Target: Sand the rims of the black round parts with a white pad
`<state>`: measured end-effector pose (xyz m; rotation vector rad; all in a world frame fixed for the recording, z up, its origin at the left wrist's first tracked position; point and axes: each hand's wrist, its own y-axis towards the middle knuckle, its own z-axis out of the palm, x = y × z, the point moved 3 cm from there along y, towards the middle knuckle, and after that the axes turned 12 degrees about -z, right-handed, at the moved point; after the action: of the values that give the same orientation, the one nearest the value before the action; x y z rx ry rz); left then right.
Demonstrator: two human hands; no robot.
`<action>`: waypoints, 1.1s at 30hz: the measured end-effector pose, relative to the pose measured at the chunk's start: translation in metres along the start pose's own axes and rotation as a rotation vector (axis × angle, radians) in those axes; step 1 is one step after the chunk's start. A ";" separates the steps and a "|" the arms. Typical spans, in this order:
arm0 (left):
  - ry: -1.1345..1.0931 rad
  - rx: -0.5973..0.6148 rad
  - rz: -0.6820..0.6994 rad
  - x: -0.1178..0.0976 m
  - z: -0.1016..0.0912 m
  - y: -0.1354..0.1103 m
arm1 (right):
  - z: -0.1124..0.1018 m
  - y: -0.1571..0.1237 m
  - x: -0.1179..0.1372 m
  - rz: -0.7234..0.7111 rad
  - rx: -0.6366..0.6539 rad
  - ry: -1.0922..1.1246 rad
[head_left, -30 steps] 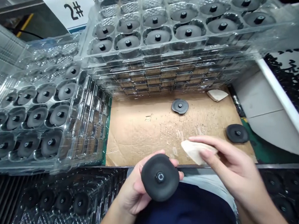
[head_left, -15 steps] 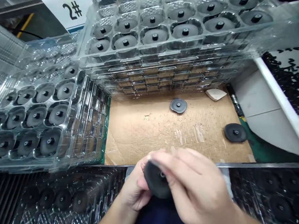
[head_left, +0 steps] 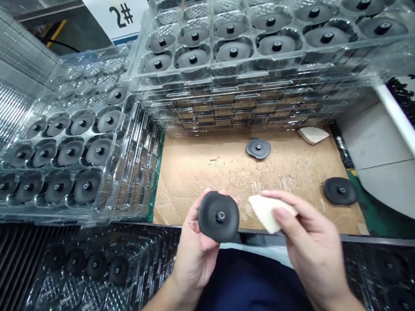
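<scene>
My left hand (head_left: pixel 201 250) holds a black round disc (head_left: pixel 211 224) with a short hollow stub at its centre, its stub side facing up toward me. The fingers grip it from behind and below. Between the thumb and fingers of my right hand (head_left: pixel 311 238) is a cream wedge-shaped pad (head_left: pixel 267 214), just right of the disc and apart from it. Beyond my hands, a similar disc (head_left: pixel 258 148) lies on the cardboard (head_left: pixel 191 183). Another black disc (head_left: pixel 340 191) rests at the cardboard's right edge.
Stacked clear plastic trays (head_left: pixel 213 77) full of discs stand at the back, with another tray stack (head_left: pixel 110 167) at left. A second cream wedge (head_left: pixel 312 134) lies at the back right, near a white panel (head_left: pixel 389 140). Below left sits a darker tray (head_left: pixel 87 289).
My right hand has moved away from the disc to the right, and the cream pad now shows in it. My left hand has tilted the disc to face up. The view has shifted slightly.
</scene>
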<state>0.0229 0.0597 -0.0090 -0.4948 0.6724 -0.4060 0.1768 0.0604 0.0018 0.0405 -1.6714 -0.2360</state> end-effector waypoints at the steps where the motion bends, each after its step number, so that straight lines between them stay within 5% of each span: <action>1: 0.000 -0.003 -0.008 0.001 -0.001 0.000 | -0.004 0.001 0.005 -0.029 -0.037 -0.066; 3: 0.002 -0.011 -0.027 0.004 -0.002 -0.001 | -0.007 0.006 0.022 -0.172 -0.054 -0.209; 6: 0.029 -0.023 -0.062 0.008 -0.003 -0.001 | 0.007 0.014 0.049 -0.477 0.196 -0.288; 10: 0.057 -0.074 -0.070 0.005 -0.009 -0.002 | 0.024 0.019 0.052 -0.453 0.537 -0.346; 15: 0.059 -0.033 0.035 -0.008 -0.008 0.000 | 0.027 0.017 0.045 -0.456 0.326 -0.238; 20: 0.085 -0.053 0.067 -0.016 -0.007 0.002 | 0.013 0.009 0.009 -0.151 0.329 -0.197; 25: 0.053 -0.079 0.006 -0.007 -0.004 0.003 | -0.011 0.006 -0.010 0.045 0.176 -0.277; 29: 0.049 -0.040 -0.023 0.001 0.000 0.000 | 0.004 0.011 0.029 -0.225 0.120 -0.333; 33: 0.107 0.006 -0.056 -0.001 -0.008 -0.003 | 0.034 0.012 0.061 -0.535 0.353 -0.278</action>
<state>0.0166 0.0551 -0.0119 -0.4897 0.7620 -0.4900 0.1374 0.0666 0.0602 0.7554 -1.9386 -0.3552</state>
